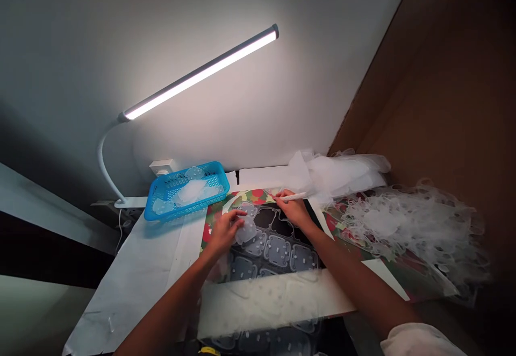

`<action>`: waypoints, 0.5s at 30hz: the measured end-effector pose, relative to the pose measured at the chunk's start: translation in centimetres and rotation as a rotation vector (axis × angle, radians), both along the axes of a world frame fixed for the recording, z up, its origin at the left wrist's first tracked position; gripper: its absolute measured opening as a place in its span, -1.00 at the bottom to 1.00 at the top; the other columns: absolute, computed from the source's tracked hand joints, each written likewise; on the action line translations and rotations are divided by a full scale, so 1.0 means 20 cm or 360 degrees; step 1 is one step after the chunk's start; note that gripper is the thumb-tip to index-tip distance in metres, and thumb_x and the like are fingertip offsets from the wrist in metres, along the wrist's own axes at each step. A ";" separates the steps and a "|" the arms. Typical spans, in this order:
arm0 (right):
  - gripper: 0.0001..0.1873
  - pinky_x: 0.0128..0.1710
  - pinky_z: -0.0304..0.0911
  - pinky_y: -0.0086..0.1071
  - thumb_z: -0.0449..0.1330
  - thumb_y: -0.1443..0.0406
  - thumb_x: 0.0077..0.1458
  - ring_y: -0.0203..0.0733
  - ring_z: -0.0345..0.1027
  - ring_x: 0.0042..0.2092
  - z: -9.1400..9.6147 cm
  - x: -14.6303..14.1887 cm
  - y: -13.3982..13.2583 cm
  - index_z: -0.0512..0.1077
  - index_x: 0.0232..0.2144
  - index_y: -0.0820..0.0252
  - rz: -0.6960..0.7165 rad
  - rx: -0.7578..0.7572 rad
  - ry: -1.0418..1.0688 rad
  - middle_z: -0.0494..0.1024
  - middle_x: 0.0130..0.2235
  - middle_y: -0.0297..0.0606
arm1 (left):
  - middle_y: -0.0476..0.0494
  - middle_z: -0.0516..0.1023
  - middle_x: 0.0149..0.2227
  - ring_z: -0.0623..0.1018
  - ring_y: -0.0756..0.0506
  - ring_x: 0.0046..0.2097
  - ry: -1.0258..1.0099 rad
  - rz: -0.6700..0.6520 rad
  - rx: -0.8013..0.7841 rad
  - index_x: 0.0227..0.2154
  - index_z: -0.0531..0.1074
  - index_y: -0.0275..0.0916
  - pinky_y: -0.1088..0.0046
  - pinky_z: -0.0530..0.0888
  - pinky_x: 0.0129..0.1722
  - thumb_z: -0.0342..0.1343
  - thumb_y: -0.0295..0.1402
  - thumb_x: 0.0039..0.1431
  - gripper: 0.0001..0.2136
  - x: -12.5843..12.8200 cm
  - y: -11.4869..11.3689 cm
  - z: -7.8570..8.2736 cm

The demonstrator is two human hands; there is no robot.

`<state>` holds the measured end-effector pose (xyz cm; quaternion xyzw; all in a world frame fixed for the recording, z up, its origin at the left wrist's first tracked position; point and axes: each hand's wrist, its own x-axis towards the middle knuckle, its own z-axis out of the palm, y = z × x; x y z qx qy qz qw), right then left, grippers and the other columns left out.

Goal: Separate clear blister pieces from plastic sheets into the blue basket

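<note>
White sleeve nearest, lower right; at centre, pinching translucent pieces in left hand, clasping white pen-like tool in right hand; might tear translucent sheet by tugging too hard.

A slim gap opened between the bare left hand and the bare right hand. Above them, a hand could pass beneath the long, glowing white tube lamp. The perforated blue plastic basket blocked the low route far left. To the right, the tangled heap of translucent plastic trimmings and the tall brown cardboard panel stood in the way.
</note>
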<state>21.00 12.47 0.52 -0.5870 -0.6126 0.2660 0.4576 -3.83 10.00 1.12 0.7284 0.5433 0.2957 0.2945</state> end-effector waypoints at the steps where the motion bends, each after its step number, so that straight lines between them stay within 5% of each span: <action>1: -0.83 -0.26 0.19 -0.33 0.10 0.21 0.04 -0.15 0.33 -0.28 0.01 -0.03 -0.01 0.28 -0.55 0.10 0.0024 0.0065 0.0007 0.48 -0.37 -0.28 | -0.04 0.52 -0.40 0.48 -0.05 -0.36 0.0038 0.0050 -0.0021 -0.24 0.49 -0.23 0.50 0.34 -0.37 -0.03 -0.28 0.21 -0.77 -0.03 0.02 0.01; 4: -0.82 -0.20 0.21 -0.33 0.10 0.22 0.08 -0.16 0.35 -0.24 0.01 -0.17 -0.03 0.29 -0.53 0.11 0.0296 0.0157 0.0023 0.50 -0.31 -0.27 | -0.04 0.48 -0.44 0.45 -0.05 -0.41 0.0198 0.0105 -0.0027 -0.25 0.48 -0.25 0.49 0.33 -0.40 -0.07 -0.37 0.20 -0.77 -0.11 0.03 0.01; 7: -0.80 -0.23 0.22 -0.33 0.11 0.26 0.07 -0.18 0.35 -0.28 -0.04 -0.31 -0.05 0.27 -0.57 0.13 0.0599 0.0113 -0.0037 0.48 -0.34 -0.30 | -0.14 0.51 -0.20 0.51 -0.07 -0.32 0.0587 0.0019 0.0121 -0.12 0.47 -0.21 0.46 0.39 -0.33 -0.03 -0.57 0.05 -0.65 -0.14 -0.01 -0.01; 10: -0.81 -0.26 0.20 -0.33 0.10 0.30 0.08 -0.19 0.32 -0.30 -0.10 -0.39 -0.04 0.28 -0.56 0.14 0.0681 0.0176 -0.0133 0.47 -0.35 -0.30 | -0.21 0.33 0.18 0.56 -0.10 -0.25 0.0985 -0.0107 0.0214 0.08 0.39 -0.10 0.39 0.44 -0.32 -0.06 -0.62 0.05 -0.47 -0.13 -0.07 -0.04; 15: -0.82 -0.27 0.20 -0.32 0.11 0.32 0.11 -0.18 0.30 -0.29 -0.13 -0.44 -0.03 0.27 -0.53 0.13 0.0680 0.0259 -0.0297 0.46 -0.32 -0.26 | -0.24 0.26 0.28 0.59 -0.17 -0.19 0.1216 -0.0222 0.0224 0.23 0.25 -0.12 0.33 0.49 -0.32 -0.07 -0.59 0.11 -0.41 -0.13 -0.13 -0.04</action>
